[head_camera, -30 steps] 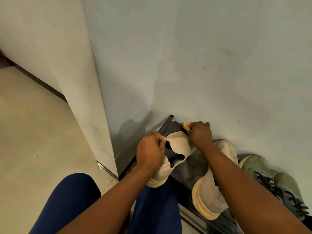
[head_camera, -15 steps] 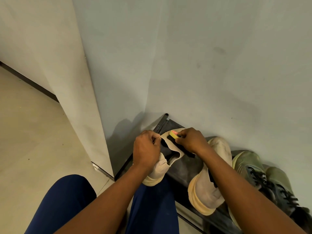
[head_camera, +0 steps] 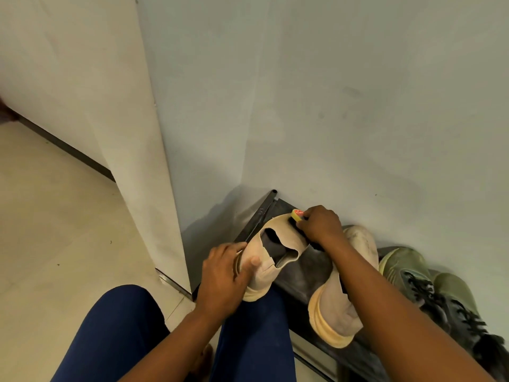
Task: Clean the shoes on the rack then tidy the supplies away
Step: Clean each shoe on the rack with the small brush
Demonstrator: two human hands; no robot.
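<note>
My left hand (head_camera: pixel 224 277) grips the heel end of a beige slip-on shoe (head_camera: pixel 278 248), held over the left end of the dark shoe rack (head_camera: pixel 311 274). My right hand (head_camera: pixel 321 224) grips a shoe brush (head_camera: pixel 297 215) with a yellow body and a red label, its black bristles against the shoe's toe end. The shoe's opening faces up. Its beige mate (head_camera: pixel 337 315) lies on the rack under my right forearm.
A pair of olive-green lace-up sneakers (head_camera: pixel 429 288) sits on the rack at the right. The rack stands against a pale wall, with a wall corner (head_camera: pixel 154 172) on its left. My blue-trousered knees (head_camera: pixel 121 332) are in front, and tiled floor spreads to the left.
My right hand has moved the brush from the shoe's opening out to its toe end. My left hand has slid down from the collar to the heel.
</note>
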